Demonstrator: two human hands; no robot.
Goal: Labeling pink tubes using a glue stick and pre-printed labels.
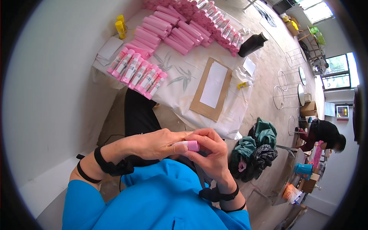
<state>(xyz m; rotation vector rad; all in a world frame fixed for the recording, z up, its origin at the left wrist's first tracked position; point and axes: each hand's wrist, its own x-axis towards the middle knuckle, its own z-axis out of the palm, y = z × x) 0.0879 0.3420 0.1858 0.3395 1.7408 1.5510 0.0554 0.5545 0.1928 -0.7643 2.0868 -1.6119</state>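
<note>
The left hand (153,144) and right hand (209,151) hold one pink roll (193,145) between them — fingers curled around it — near the table (168,96), which bears three yellow tubes (120,28) and one black bottle (253,45).

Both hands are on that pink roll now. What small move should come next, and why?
I'd probably press the pale wrap flat around the pink roll: the left hand and right hand both hold it, they hide most of the wrap, so I can't tell whether it is stuck down, and the labelled rolls lined up on the table wear pale bands.
</note>
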